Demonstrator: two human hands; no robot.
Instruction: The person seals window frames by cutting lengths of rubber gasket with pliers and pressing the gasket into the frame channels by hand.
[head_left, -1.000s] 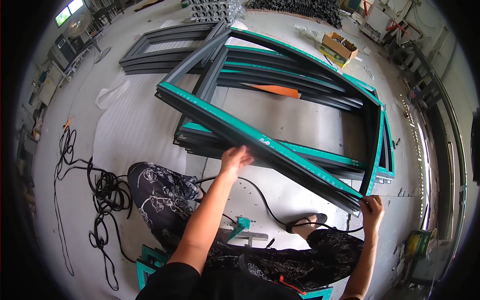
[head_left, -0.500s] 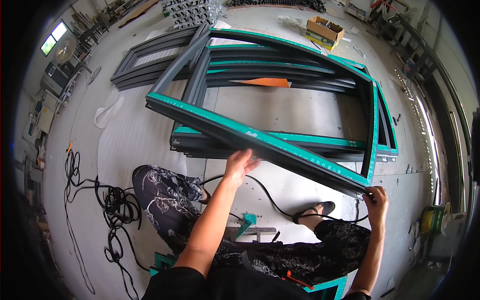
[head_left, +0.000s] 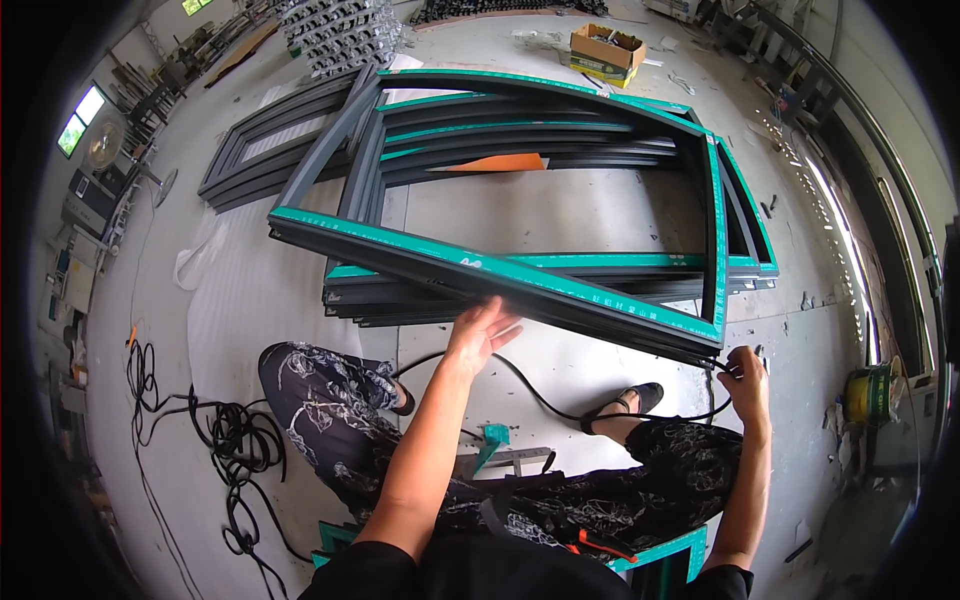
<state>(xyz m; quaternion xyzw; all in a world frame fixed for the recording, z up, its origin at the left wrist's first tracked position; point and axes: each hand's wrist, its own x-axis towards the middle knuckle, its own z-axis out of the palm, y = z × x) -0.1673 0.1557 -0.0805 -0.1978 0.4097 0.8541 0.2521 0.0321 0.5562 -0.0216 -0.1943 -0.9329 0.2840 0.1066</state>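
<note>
While the person sits low on the concrete floor (head_left: pixel 250 300), knees spread in patterned trousers, both hands meet the near rail of the top frame.

Left hand: the left hand (head_left: pixel 480 335) lies flat and open under the near rail of the dark window frame (head_left: pixel 500 275), fingers spread and touching its lower edge, closed around nothing.

Right hand: the right hand (head_left: pixel 745 380) is curled at the frame's near right corner, pinching the black rubber gasket strip (head_left: pixel 540 385) just below the rail (how tight the pinch is cannot be told).

Frame: dark grey aluminium with teal protective film on its faces, tilted, its near edge raised off the stack of similar frames (head_left: pixel 560 160) beneath it.

Gasket: it loops from the right hand down across the floor between the person's legs and back up toward the left wrist.

Surroundings: an orange sheet (head_left: pixel 495 163) lies inside the stack; a cardboard box (head_left: pixel 605 48) stands beyond it; a tangle of black cable (head_left: pixel 235 445) lies left of the knee; a second pile of grey frames (head_left: pixel 270 140) sits at the far left.
</note>
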